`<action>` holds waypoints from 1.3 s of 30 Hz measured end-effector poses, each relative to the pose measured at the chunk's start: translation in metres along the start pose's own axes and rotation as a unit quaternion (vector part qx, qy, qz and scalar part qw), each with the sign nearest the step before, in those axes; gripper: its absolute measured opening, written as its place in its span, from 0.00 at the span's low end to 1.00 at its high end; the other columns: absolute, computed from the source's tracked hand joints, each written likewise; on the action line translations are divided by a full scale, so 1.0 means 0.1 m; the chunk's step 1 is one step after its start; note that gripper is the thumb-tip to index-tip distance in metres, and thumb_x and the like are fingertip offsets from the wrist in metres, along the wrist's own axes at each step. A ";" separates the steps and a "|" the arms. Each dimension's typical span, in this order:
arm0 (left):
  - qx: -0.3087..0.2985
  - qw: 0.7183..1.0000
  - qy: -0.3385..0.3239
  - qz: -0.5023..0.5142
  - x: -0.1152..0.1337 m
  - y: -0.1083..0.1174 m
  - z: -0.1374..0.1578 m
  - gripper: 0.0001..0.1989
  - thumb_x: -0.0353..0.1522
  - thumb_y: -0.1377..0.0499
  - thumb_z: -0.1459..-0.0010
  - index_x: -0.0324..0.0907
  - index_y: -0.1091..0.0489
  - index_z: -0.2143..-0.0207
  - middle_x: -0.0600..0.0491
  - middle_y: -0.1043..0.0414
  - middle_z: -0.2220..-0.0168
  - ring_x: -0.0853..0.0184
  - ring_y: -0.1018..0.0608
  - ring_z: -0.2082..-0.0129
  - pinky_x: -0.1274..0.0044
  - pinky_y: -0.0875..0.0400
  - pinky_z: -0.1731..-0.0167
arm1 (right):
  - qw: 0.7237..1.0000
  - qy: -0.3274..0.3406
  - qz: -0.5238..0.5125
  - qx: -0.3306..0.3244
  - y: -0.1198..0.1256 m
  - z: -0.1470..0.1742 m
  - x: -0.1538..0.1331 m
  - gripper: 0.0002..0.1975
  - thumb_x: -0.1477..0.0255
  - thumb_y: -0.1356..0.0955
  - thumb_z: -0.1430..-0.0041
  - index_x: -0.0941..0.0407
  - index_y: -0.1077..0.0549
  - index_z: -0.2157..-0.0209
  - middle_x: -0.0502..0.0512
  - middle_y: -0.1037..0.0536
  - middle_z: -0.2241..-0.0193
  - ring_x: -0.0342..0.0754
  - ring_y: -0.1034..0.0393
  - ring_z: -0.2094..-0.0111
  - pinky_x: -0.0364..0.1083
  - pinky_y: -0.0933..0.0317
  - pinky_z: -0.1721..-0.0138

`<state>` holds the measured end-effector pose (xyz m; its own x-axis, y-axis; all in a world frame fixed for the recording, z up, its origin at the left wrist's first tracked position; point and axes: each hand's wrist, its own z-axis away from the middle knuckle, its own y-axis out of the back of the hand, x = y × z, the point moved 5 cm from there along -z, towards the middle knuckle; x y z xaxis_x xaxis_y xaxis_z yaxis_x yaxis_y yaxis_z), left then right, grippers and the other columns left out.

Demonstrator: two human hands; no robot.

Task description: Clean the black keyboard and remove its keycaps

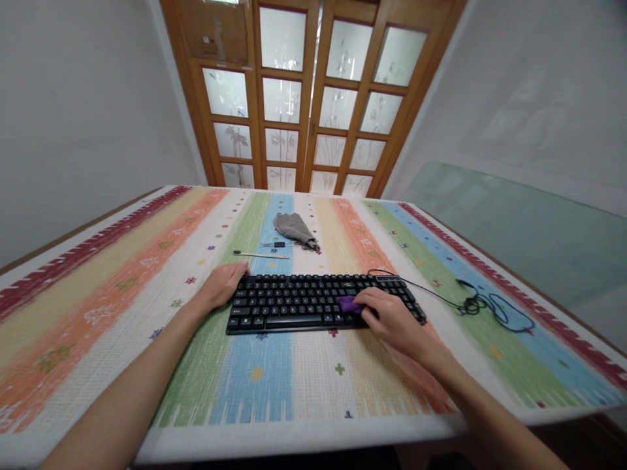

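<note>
Black keyboard (289,302), with tall glass-paned wooden doors (309,72) beyond it and a striped tablecloth (274,372) beneath. The left hand (225,286) touches its far left corner; whether it grips, I can't tell. Over its right part, the right hand (392,318) pinches a purple cloth (349,305).

Wooden doors (306,98), glazed; tablecloth (313,378), striped.
Brown cardboard (196,36) covered the doors' upper-left part; the stripes ran doorward.
</note>
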<state>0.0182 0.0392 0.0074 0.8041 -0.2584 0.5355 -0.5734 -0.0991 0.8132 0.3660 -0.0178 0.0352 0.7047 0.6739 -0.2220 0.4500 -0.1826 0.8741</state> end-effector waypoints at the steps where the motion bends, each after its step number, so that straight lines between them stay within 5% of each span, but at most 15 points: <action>1: -0.001 1.000 -0.002 0.000 0.00 0.00 0.00 0.29 0.47 0.65 0.36 0.42 0.30 0.71 0.49 0.24 0.69 0.60 0.24 0.65 0.69 0.32 0.57 | 1.000 -0.014 -0.004 0.011 0.05 -0.03 0.03 0.13 0.81 0.39 0.42 0.57 0.24 0.64 0.56 0.21 0.64 0.50 0.27 0.62 0.51 0.32 0.57; 7: -0.003 1.000 -0.002 -0.007 -0.02 0.00 -0.01 0.30 0.47 0.65 0.36 0.43 0.29 0.71 0.50 0.24 0.69 0.60 0.23 0.65 0.70 0.32 0.58 | 0.988 -0.061 0.002 0.143 0.35 -0.13 0.18 0.14 0.79 0.39 0.42 0.57 0.24 0.60 0.57 0.21 0.61 0.51 0.26 0.59 0.52 0.33 0.54; 15: 0.000 1.000 0.006 -0.008 -0.01 0.01 -0.02 0.30 0.48 0.65 0.37 0.43 0.29 0.71 0.50 0.24 0.70 0.60 0.24 0.66 0.70 0.31 0.59 | 0.999 0.017 -0.022 0.036 -0.08 0.03 -0.01 0.15 0.82 0.40 0.41 0.57 0.24 0.60 0.59 0.22 0.60 0.52 0.28 0.58 0.52 0.31 0.55; 20: 0.000 1.000 0.013 -0.011 0.00 0.02 -0.01 0.30 0.48 0.65 0.37 0.43 0.29 0.71 0.50 0.24 0.70 0.60 0.24 0.67 0.71 0.31 0.59 | 1.000 -0.003 -0.029 -0.003 0.01 0.02 0.11 0.14 0.82 0.39 0.42 0.56 0.24 0.64 0.57 0.21 0.63 0.50 0.27 0.60 0.51 0.32 0.56; 28: 0.003 1.000 0.003 -0.012 0.00 0.02 -0.01 0.30 0.48 0.65 0.37 0.43 0.30 0.72 0.51 0.24 0.71 0.60 0.24 0.68 0.71 0.31 0.61 | 0.981 -0.092 0.014 0.170 0.48 0.02 0.40 0.14 0.79 0.39 0.42 0.57 0.24 0.61 0.58 0.21 0.61 0.51 0.27 0.58 0.52 0.34 0.53; 36: -0.002 1.000 0.007 -0.024 -0.01 0.02 -0.02 0.31 0.49 0.65 0.37 0.44 0.29 0.71 0.51 0.24 0.71 0.60 0.24 0.68 0.72 0.31 0.60 | 0.969 -0.104 0.072 0.212 0.61 0.19 0.56 0.15 0.78 0.39 0.42 0.56 0.23 0.61 0.58 0.21 0.62 0.53 0.27 0.58 0.54 0.34 0.52; 39: -0.009 1.000 0.010 -0.027 -0.02 0.01 -0.03 0.31 0.49 0.65 0.37 0.44 0.29 0.71 0.51 0.24 0.71 0.60 0.24 0.68 0.72 0.31 0.60 | 0.983 -0.083 0.065 0.153 0.46 0.30 0.63 0.14 0.79 0.39 0.43 0.57 0.22 0.62 0.59 0.21 0.63 0.53 0.27 0.60 0.53 0.32 0.54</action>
<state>0.0164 0.0420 0.0081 0.8363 -0.2345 0.4955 -0.5269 -0.0940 0.8447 0.4473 -0.0053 0.0486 0.8356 0.5094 -0.2058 0.4757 -0.4835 0.7348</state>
